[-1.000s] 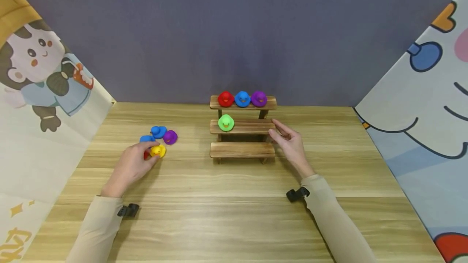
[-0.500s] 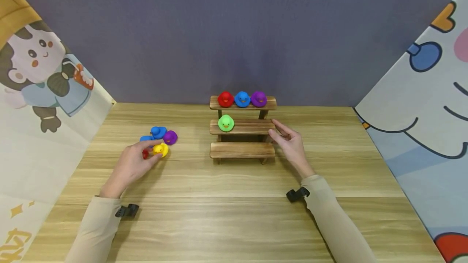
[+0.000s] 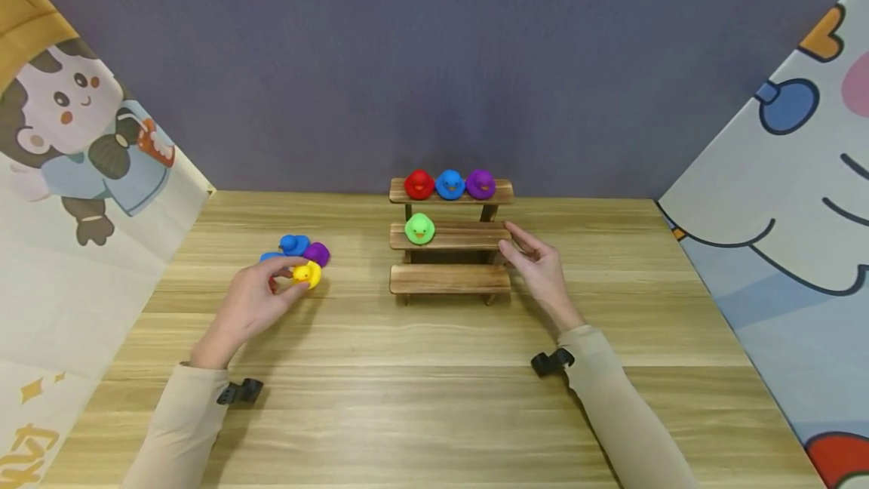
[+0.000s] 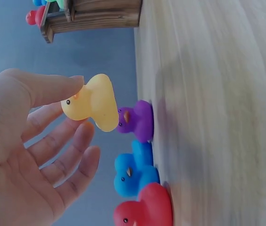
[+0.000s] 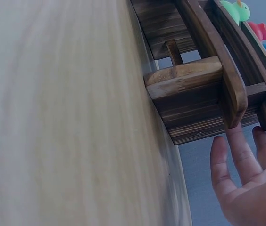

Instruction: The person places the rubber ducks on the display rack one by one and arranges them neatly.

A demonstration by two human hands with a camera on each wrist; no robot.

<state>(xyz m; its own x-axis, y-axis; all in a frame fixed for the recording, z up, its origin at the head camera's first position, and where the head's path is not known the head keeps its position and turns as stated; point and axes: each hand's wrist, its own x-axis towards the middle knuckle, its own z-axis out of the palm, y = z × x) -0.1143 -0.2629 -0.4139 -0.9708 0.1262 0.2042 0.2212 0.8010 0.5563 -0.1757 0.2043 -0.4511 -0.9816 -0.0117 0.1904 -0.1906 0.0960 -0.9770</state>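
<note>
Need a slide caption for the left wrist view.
Left hand pinches a yellow duck above purple, blue and red ducks.

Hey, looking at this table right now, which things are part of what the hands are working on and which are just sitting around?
In hand:
- left hand, pinching the yellow duck
- right hand, fingers at the wooden stepped shelf
- green duck on the shelf's middle step

Lying about:
- loose purple duck, blue duck and red duck on the table
- cartoon cloths at both sides

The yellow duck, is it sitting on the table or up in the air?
Up in the air. The left hand pinches the yellow duck, and the left wrist view shows a gap between it and the table.
</note>
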